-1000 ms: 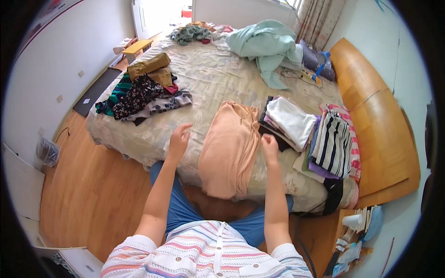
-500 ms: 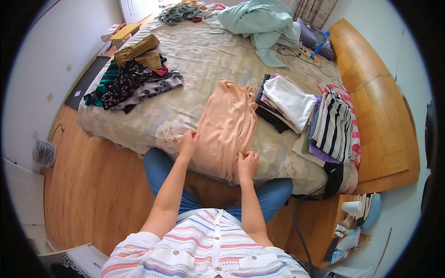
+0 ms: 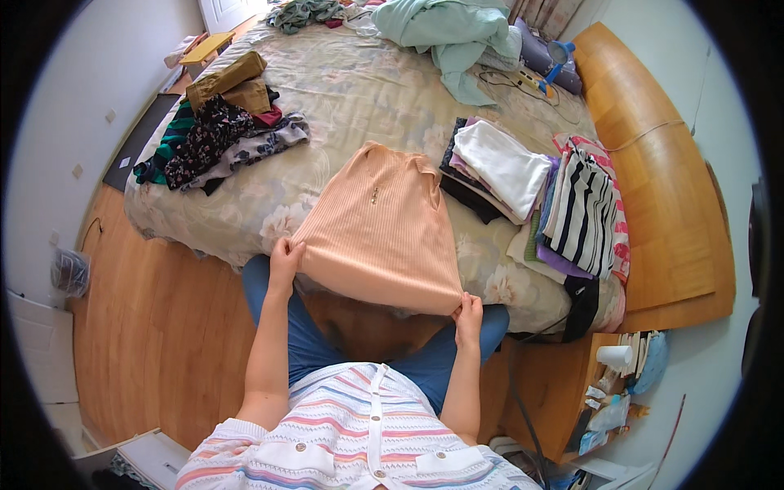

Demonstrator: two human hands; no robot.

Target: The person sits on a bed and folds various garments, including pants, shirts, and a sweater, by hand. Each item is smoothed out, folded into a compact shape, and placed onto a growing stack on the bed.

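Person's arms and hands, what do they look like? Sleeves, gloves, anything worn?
Left hand and right hand: bare, no gloves; no rings or watch visible. Forearms: uncovered, no cables. Sleeves: short, white knit, coloured stripes.

- Garment (image 3: 384, 237), on the bed (image 3: 347, 86): between left hand (image 3: 285, 260) and right hand (image 3: 468, 319).
- Clothes pile (image 3: 214, 139): beyond the left hand, leftward.
- Folded stacks (image 3: 581, 216): beyond the right hand, rightward.
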